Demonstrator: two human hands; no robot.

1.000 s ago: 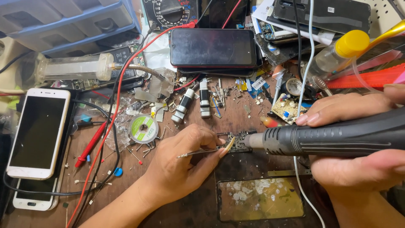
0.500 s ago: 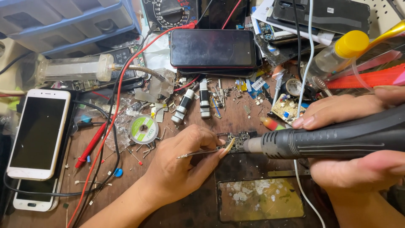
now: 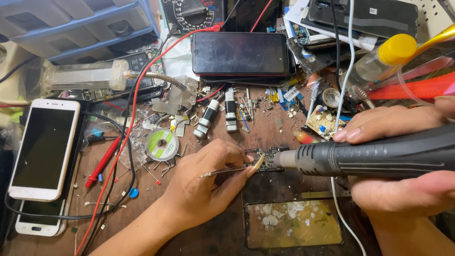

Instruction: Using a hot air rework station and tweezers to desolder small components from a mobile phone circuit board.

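Note:
My left hand (image 3: 204, 182) pinches thin metal tweezers (image 3: 222, 171), their tips resting on a small dark circuit board (image 3: 265, 159) at the middle of the bench. My right hand (image 3: 403, 161) grips a thick black hot-air handpiece (image 3: 379, 154). Its metal nozzle (image 3: 283, 159) points left and sits right at the board's right edge, close to the tweezer tips. My left thumb, with a long nail, lies against the board's left side.
A white phone (image 3: 45, 149) lies at the left over another white one (image 3: 40, 223). A dark phone (image 3: 239, 53) lies at the back, a yellow-capped bottle (image 3: 381, 61) at the right, a solder-wick spool (image 3: 161, 143), a red probe (image 3: 102, 161), a glass panel (image 3: 291, 223) in front.
The handpiece has slid a little to the left, bringing its nozzle closer to the board. My left hand and the tweezers have stayed in place.

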